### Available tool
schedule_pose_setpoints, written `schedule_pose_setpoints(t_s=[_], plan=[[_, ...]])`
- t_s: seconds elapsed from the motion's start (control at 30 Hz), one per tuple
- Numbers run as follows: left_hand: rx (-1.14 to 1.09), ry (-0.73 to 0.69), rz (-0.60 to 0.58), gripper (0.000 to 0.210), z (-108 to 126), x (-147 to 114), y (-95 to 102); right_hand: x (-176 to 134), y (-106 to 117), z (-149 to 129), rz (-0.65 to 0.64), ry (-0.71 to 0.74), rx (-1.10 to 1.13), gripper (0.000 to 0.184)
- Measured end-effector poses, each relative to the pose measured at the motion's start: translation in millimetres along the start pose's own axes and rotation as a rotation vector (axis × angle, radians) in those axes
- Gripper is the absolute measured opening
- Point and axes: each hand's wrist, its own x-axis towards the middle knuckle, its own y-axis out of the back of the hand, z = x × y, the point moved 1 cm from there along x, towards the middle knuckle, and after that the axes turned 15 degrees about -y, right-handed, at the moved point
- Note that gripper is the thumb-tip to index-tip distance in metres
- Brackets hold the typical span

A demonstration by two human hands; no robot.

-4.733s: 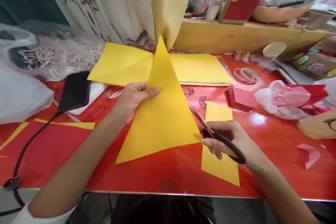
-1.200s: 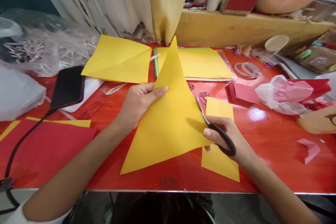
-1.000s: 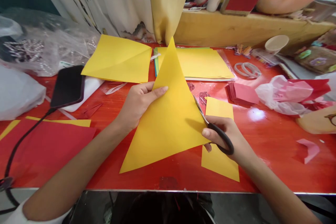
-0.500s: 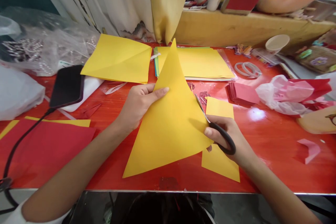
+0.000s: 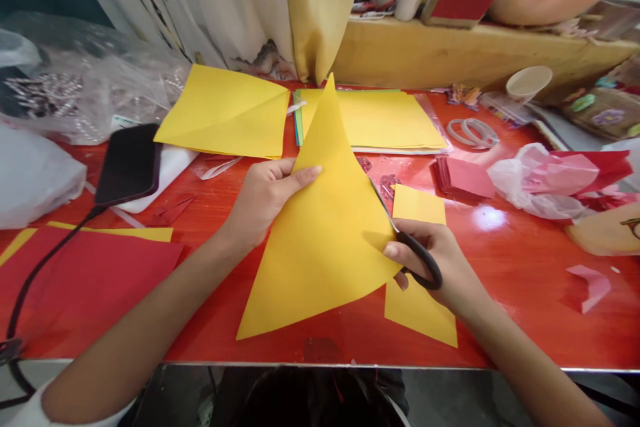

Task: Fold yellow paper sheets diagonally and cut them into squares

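Left of the yellow triangle (image 5: 325, 233), a phone (image 5: 127, 163) lies with its cable (image 5: 25, 279) near the left forearm; a sleeve or elbow could snag it and jerk the arm. At the triangle's left edge, the left hand (image 5: 265, 197) pinches the paper, thumb in front. The sheet itself is held up over the red table (image 5: 525, 293), bowed, its lower part unsupported, so a slack pinch could let it swing and spoil a cut line. At its right edge, the right hand (image 5: 445, 250) grips scissors (image 5: 425, 255) by the handle, thumb by the paper's corner; a slip there could tear or crease it. Behind that corner lies a yellow strip (image 5: 420, 313), which low blades might nick.
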Motion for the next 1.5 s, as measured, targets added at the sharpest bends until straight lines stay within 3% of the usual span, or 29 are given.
schedule_pose_setpoints(t_s=[0.43,0.93,1.5], plan=[[-0.044,0.056,-0.077,0.027,0.3,-4.6,-3.6,2.6,0.7,-3.1,0.061,0.030,-0.076,0.040],[-0.044,0.043,-0.067,0.027,-0.1,-4.6,-3.1,0.4,1.7,-5.0,0.045,0.052,-0.192,0.049],[-0.018,0.062,-0.070,0.024,-0.7,-4.9,-4.1,0.2,0.3,-3.9,0.063,0.070,-0.175,0.050]])
